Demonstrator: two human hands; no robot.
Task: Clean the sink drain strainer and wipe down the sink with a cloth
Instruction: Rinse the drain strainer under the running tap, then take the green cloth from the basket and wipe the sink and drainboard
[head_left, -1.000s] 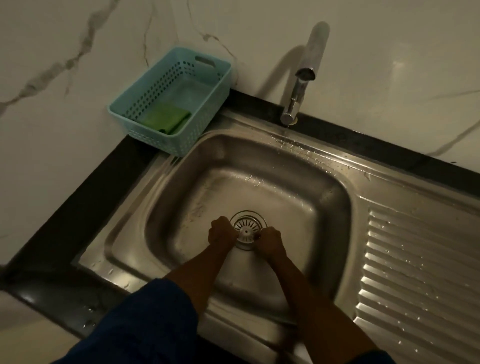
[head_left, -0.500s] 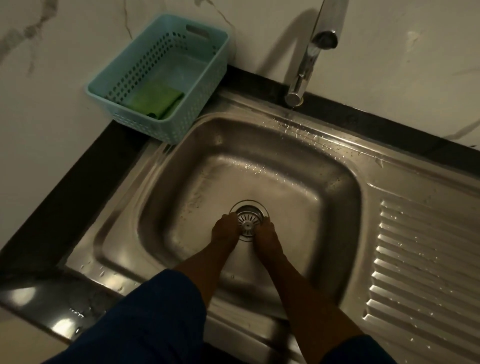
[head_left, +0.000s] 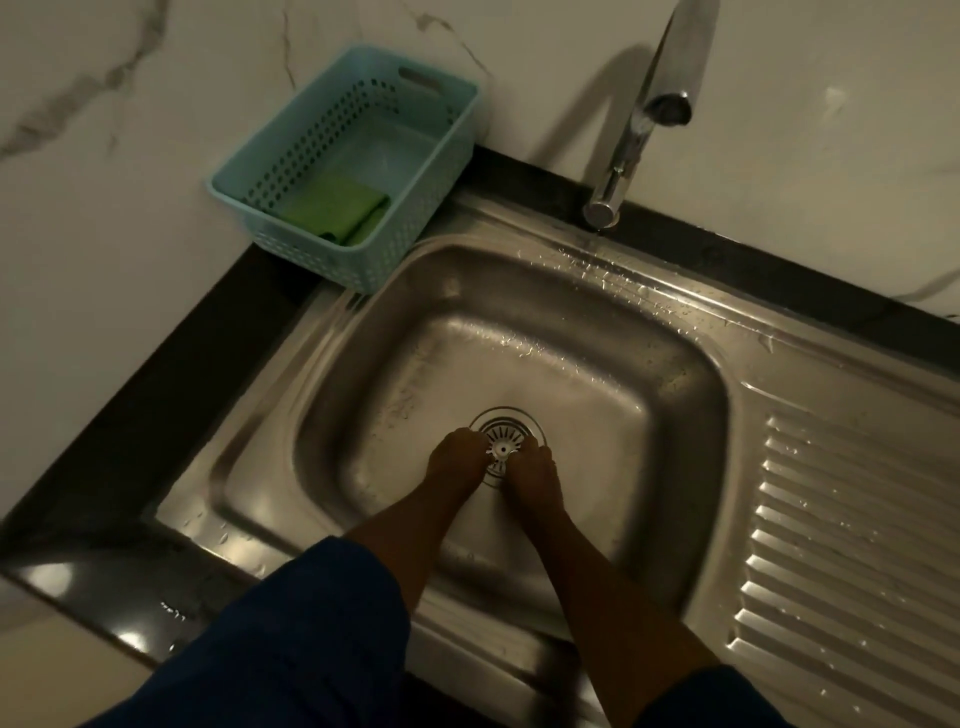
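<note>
Both hands reach down into the steel sink (head_left: 675, 395) and meet at the drain in the floor of the basin. The left hand (head_left: 454, 462) is curled, its fingertips bunched against the left edge of the strainer (head_left: 503, 434); the right hand (head_left: 535, 475) is curled the same way, fingertips at the strainer's right edge. The two hands sit just apart, with the strainer's small pale centre knob (head_left: 502, 449) showing between them. Whether either hand truly pinches the strainer or only rests on its rim, I cannot tell in this dim light. The strainer lies seated in the drain opening, its slotted far half visible beyond the knuckles, the near half hidden under the hands. Dark blue sleeves (head_left: 311, 639) cover the upper arms, while the forearms are bare. Water drops speckle the far rim of the sink below the chrome tap (head_left: 631, 130), which rises from the back edge against the marbled wall (head_left: 831, 156). To the right, the ribbed draining board (head_left: 857, 545) also carries scattered drops. At the far left corner a pale teal perforated basket (head_left: 441, 171) stands on the black desk (head_left: 130, 441), just beside the sink's rim, and a folded green cloth (head_left: 332, 208) lies in its near end.
</note>
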